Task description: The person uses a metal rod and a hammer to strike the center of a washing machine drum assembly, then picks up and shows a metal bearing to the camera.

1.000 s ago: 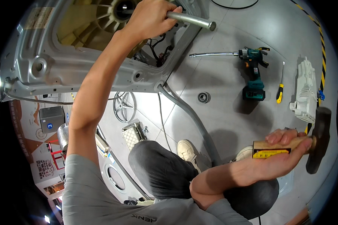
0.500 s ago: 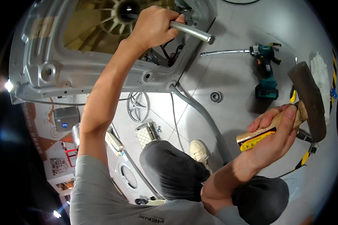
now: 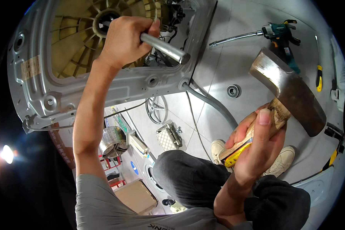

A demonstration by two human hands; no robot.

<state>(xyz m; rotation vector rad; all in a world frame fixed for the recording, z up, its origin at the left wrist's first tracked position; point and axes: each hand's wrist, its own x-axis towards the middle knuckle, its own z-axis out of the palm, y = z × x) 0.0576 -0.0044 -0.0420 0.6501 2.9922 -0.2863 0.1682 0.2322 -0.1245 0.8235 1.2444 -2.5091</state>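
Observation:
My left hand [image 3: 125,42] is wrapped round a thick metal rod [image 3: 165,48]. The rod's blunt end points right toward the hammer, and its other end reaches the dark hub [image 3: 103,23] of a cream ribbed plastic tub [image 3: 74,38]. This tub sits inside the opening of a grey sheet-metal casing [image 3: 130,85]. My right hand [image 3: 258,143] grips a hammer [image 3: 291,90] by its wooden handle, close under the head, thumb along the wood. The heavy steel head is raised to the right of the rod, apart from it.
On the tiled floor lie a ring bearing [image 3: 233,91], a green cordless driver [image 3: 278,32] with a long extension, and a yellow-black screwdriver [image 3: 319,78]. A spoked pulley wheel [image 3: 156,109] lies below the casing. A grey hose [image 3: 211,100] runs from the casing's corner.
The view has shifted, and my left hand with the rod appears farther left and lower. The hammer head has tilted and come nearer the rod. Both grips are unchanged.

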